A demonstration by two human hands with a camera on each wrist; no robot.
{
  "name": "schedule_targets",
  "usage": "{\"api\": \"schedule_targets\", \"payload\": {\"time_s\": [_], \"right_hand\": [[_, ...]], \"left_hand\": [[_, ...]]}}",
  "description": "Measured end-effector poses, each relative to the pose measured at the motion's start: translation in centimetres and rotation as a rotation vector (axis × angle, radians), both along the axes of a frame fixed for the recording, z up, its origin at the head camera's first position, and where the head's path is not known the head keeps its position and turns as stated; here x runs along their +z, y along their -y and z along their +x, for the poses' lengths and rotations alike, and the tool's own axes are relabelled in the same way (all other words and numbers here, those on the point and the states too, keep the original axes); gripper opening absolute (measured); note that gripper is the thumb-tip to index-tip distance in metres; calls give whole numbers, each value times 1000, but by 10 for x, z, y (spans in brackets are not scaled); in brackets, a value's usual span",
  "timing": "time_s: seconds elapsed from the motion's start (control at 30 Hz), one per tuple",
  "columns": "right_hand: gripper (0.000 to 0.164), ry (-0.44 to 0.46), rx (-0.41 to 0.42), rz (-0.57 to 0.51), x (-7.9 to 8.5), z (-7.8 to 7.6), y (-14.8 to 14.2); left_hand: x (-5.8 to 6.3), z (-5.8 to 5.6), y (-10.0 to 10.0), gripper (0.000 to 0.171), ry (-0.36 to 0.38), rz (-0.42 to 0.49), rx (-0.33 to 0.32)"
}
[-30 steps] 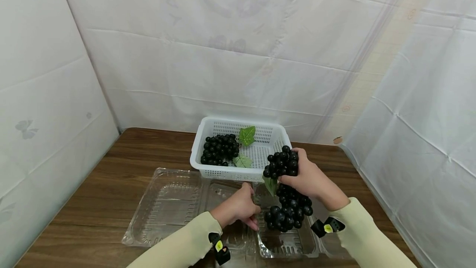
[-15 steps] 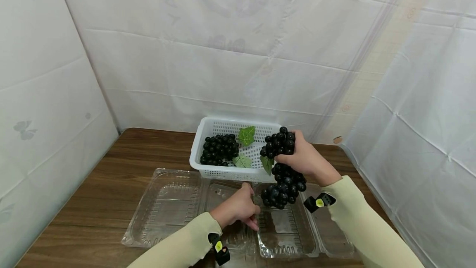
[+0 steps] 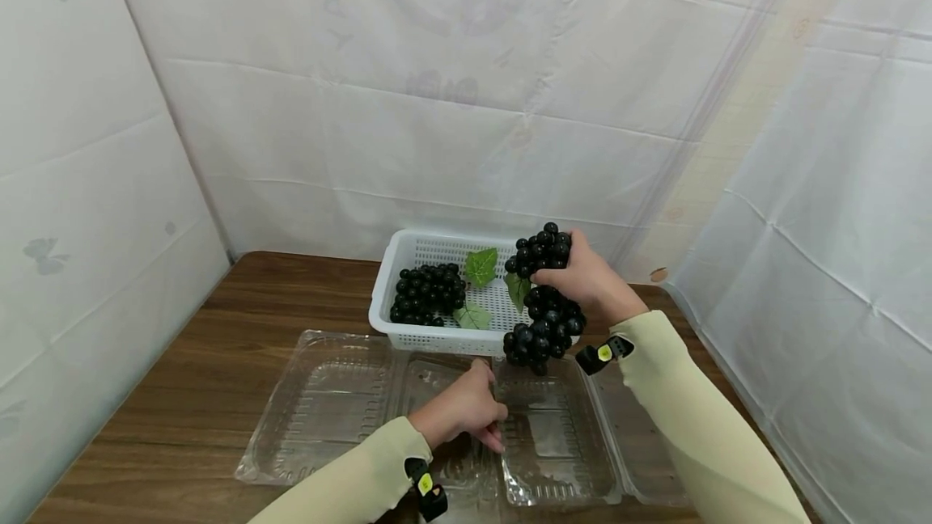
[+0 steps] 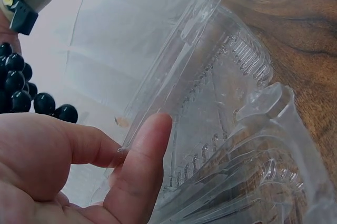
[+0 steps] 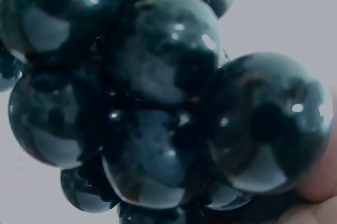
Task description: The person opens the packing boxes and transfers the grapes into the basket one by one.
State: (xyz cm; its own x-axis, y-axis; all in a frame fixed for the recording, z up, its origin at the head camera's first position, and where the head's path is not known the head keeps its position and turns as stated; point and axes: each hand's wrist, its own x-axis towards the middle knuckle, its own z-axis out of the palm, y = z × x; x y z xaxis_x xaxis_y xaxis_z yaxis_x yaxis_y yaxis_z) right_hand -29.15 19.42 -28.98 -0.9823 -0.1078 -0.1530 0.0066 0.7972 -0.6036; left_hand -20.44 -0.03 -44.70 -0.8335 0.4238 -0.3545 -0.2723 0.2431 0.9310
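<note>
My right hand (image 3: 588, 273) grips a bunch of black grapes (image 3: 542, 330) with a green leaf, held up over the right end of the white basket (image 3: 437, 340). Grapes (image 5: 158, 45) fill the right wrist view, and part of a finger shows at its right edge. My left hand (image 3: 466, 409) pinches the rim of a clear plastic clamshell box (image 3: 557, 435) between thumb and finger; the left wrist view shows that rim (image 4: 174, 71) close up. A second bunch of black grapes (image 3: 428, 294) lies in the basket's left half, beside two green leaves (image 3: 480, 267).
Another clear plastic clamshell box (image 3: 331, 407) lies open at the left on the brown wooden table (image 3: 182, 395). The right box's lid (image 3: 641, 435) spreads out to the right. White sheeting (image 3: 364, 144) walls in the table at the back and both sides.
My right hand has lifted the grape bunch up, back and slightly left, from over the right box to over the basket's right end. My left hand has stayed in place.
</note>
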Motion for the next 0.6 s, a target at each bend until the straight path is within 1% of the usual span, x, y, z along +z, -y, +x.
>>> {"api": "schedule_targets", "payload": {"time_s": [0.1,0.23,0.43,0.6], "right_hand": [[105,-1,-9,-33,2,-9,0],[107,7,-37,-78,4,-20,-1],[105,2,-71,-87,7,-37,-1],[105,11,-113,-128,6,-47,0]], "left_hand": [[0,0,1,59,-18,-10,-8],[-1,-1,1,57,-18,-14,-12],[-1,0,0,57,-14,-22,-10],[1,-1,0,56,-8,-24,-4]]}}
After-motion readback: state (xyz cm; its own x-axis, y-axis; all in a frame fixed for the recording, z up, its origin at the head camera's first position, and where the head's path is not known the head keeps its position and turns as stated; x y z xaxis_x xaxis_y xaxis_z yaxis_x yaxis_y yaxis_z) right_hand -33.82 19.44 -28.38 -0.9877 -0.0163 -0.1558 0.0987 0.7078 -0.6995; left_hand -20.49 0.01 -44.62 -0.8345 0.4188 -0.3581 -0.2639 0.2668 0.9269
